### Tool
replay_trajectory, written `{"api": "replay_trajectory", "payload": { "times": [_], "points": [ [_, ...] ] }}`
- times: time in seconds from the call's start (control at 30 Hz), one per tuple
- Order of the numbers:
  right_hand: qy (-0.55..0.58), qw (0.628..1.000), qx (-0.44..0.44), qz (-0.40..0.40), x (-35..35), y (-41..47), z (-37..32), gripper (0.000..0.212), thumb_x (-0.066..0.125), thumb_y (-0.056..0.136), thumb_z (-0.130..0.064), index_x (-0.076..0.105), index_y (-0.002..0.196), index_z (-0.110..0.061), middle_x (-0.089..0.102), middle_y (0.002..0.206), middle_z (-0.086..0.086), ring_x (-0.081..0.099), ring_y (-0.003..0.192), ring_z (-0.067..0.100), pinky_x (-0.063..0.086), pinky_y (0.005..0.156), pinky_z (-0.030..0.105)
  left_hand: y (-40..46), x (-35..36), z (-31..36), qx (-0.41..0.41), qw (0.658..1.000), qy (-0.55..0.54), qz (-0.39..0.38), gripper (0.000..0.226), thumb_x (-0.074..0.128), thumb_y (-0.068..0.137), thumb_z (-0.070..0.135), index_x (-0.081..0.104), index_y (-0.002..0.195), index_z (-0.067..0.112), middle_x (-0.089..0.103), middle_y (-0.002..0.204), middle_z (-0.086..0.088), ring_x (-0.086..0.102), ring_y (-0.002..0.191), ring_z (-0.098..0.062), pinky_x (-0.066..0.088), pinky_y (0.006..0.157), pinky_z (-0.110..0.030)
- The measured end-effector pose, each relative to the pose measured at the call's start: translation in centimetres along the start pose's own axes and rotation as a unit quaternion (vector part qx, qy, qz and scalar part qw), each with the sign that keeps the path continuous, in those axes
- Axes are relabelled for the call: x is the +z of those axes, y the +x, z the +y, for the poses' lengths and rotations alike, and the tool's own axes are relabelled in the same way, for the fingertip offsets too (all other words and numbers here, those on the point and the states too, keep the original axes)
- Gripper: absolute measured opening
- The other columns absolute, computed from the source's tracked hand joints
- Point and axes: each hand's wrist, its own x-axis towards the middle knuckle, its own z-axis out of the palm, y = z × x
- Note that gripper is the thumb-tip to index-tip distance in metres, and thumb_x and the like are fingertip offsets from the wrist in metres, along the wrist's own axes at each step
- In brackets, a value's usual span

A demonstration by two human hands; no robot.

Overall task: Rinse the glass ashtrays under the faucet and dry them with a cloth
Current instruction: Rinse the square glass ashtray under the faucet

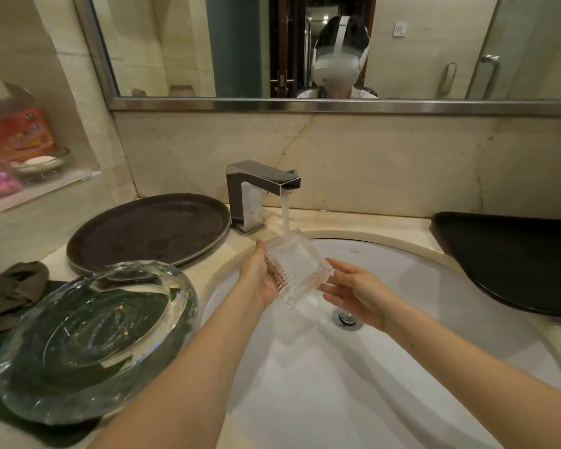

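Holding a square ribbed clear-glass ashtray at frame centre, your left hand grips it under the chrome faucet; your right hand touches its corner, fingers relaxed.

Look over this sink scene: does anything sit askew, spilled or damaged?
One thing: the large round glass ashtray lies tilted on the dark mat at the counter's left. The square ribbed glass ashtray under the chrome faucet looks intact.

Faucet behind, round glass ashtray left.
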Motion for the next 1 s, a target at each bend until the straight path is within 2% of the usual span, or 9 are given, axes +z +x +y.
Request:
{"api": "replay_trajectory", "payload": {
  "times": [0.2, 0.33, 0.4, 0.47, 0.53, 0.67, 0.8, 0.93, 1.0],
  "points": [
    [0.036, 0.996, 0.056, 0.062, 0.7, 0.6, -1.0, 0.028, 0.045, 0.098, -0.029, 0.057, 0.09, -0.005, 0.058, 0.088, 0.013, 0.058, 0.079, 0.022, 0.052, 0.075, 0.031, 0.6, -0.1, -0.2, 0.024, 0.999, 0.035, 0.016, 0.05, 0.043, 0.097, 0.04, 0.046, 0.133, 0.005, 0.058, 0.127, -0.017, 0.058, 0.112, -0.036, 0.051, 0.079, -0.048],
    [-0.051, 0.994, 0.081, 0.046, 2.2, 1.0, -2.4, 0.027, 0.047, 0.096, -0.036, 0.056, 0.09, -0.012, 0.059, 0.08, 0.006, 0.055, 0.067, 0.016, 0.048, 0.06, 0.027, 1.5, 0.0, -0.4, 0.077, 0.989, 0.125, 0.015, 0.043, 0.042, 0.098, 0.038, 0.049, 0.129, 0.008, 0.061, 0.123, -0.017, 0.06, 0.109, -0.036, 0.049, 0.094, -0.051],
    [-0.061, 0.995, 0.064, 0.051, 2.8, 1.1, -2.6, 0.031, 0.045, 0.096, -0.041, 0.057, 0.087, -0.014, 0.059, 0.073, 0.004, 0.055, 0.061, 0.015, 0.048, 0.058, 0.027, 1.5, 0.0, -0.8, 0.11, 0.972, 0.206, 0.025, 0.04, 0.04, 0.099, 0.039, 0.051, 0.125, 0.01, 0.063, 0.113, -0.012, 0.062, 0.102, -0.031, 0.053, 0.088, -0.044],
    [-0.047, 0.996, 0.045, 0.058, 3.5, 1.4, -2.7, 0.039, 0.044, 0.095, -0.046, 0.06, 0.089, -0.011, 0.063, 0.074, 0.007, 0.059, 0.064, 0.019, 0.049, 0.061, 0.03, 1.1, 0.1, -1.3, 0.134, 0.958, 0.253, 0.03, 0.039, 0.039, 0.099, 0.038, 0.048, 0.124, 0.009, 0.063, 0.098, -0.009, 0.062, 0.089, -0.024, 0.054, 0.068, -0.033],
    [-0.006, 0.996, 0.022, 0.082, 4.1, 1.9, -2.6, 0.042, 0.04, 0.097, -0.044, 0.06, 0.09, -0.007, 0.065, 0.073, 0.009, 0.061, 0.062, 0.02, 0.049, 0.059, 0.03, 1.2, 0.1, -1.7, 0.171, 0.941, 0.292, 0.03, 0.043, 0.042, 0.098, 0.038, 0.039, 0.131, 0.011, 0.062, 0.1, -0.008, 0.064, 0.087, -0.023, 0.054, 0.061, -0.03],
    [0.103, 0.989, -0.03, 0.101, 4.8, 2.6, -2.1, 0.04, 0.032, 0.102, -0.032, 0.06, 0.093, -0.005, 0.067, 0.068, 0.007, 0.064, 0.052, 0.016, 0.048, 0.049, 0.028, 1.3, 0.0, -2.1, 0.244, 0.884, 0.398, 0.029, 0.068, 0.049, 0.092, 0.047, 0.017, 0.144, 0.017, 0.053, 0.129, -0.009, 0.061, 0.104, -0.027, 0.053, 0.087, -0.043],
    [0.072, 0.993, -0.039, 0.08, 4.6, 2.1, -1.5, 0.044, 0.026, 0.103, -0.03, 0.059, 0.086, -0.006, 0.066, 0.074, 0.008, 0.064, 0.065, 0.02, 0.048, 0.057, 0.033, 1.5, -0.1, -3.1, 0.245, 0.842, 0.478, 0.05, 0.077, 0.04, 0.089, 0.061, 0.016, 0.145, 0.015, 0.044, 0.14, -0.011, 0.052, 0.12, -0.031, 0.043, 0.1, -0.044],
    [-0.082, 0.991, -0.072, 0.076, 4.8, 1.7, -1.3, 0.042, 0.027, 0.103, -0.028, 0.059, 0.087, -0.005, 0.065, 0.074, 0.01, 0.062, 0.067, 0.02, 0.048, 0.056, 0.027, 1.4, 0.6, -3.3, 0.154, 0.902, 0.397, 0.075, 0.113, 0.028, 0.062, 0.089, 0.022, 0.145, 0.012, 0.054, 0.131, -0.013, 0.058, 0.112, -0.031, 0.047, 0.096, -0.041],
    [-0.143, 0.983, -0.092, 0.075, 5.2, 2.0, -1.2, 0.045, 0.029, 0.103, -0.028, 0.059, 0.092, 0.004, 0.062, 0.079, 0.014, 0.059, 0.071, 0.024, 0.047, 0.062, 0.027, 2.0, 0.7, -3.2, 0.108, 0.924, 0.36, 0.066, 0.114, 0.028, 0.062, 0.091, 0.033, 0.142, 0.01, 0.06, 0.123, -0.014, 0.061, 0.107, -0.03, 0.049, 0.094, -0.038]
  ]
}}
